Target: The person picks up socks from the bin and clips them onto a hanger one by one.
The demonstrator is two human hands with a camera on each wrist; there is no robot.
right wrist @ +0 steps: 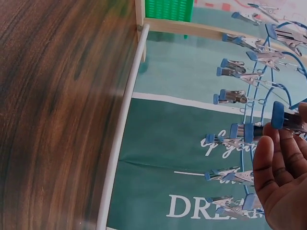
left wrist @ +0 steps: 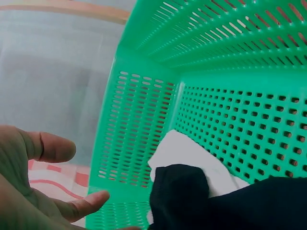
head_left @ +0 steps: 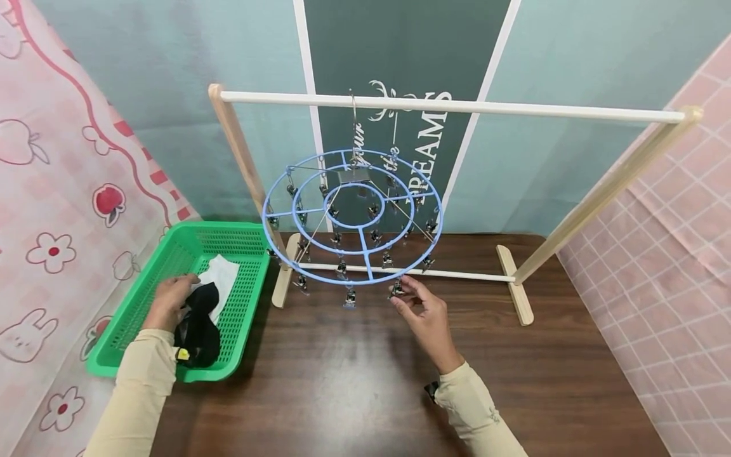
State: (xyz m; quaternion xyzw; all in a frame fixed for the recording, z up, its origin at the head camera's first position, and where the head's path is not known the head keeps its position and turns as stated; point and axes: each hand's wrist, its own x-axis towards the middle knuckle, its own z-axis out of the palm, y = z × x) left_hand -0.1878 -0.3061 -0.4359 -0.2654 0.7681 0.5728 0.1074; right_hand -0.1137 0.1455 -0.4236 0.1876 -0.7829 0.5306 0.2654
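Observation:
A round blue clip hanger (head_left: pixel 370 252) hangs by its hook from the white rail, with metal clips on its rings. My right hand (head_left: pixel 425 317) pinches one clip (right wrist: pixel 280 116) at the hanger's front edge; the clip has blue tips. My left hand (head_left: pixel 170 301) is over the left side of the green basket (head_left: pixel 251 304), beside black cloth (head_left: pixel 200 336). In the left wrist view its thumb and finger are spread, with nothing between them. White cloth (left wrist: pixel 184 153) lies partly under the black cloth; what kind of garments these are I cannot tell.
A wooden stand holds the white rail (head_left: pixel 542 111) across the back, and its lower bar (right wrist: pixel 120 124) runs just above the brown table (head_left: pixel 342 393). Its right foot (head_left: pixel 516 289) rests on the table. Printed cloths hang behind and at both sides.

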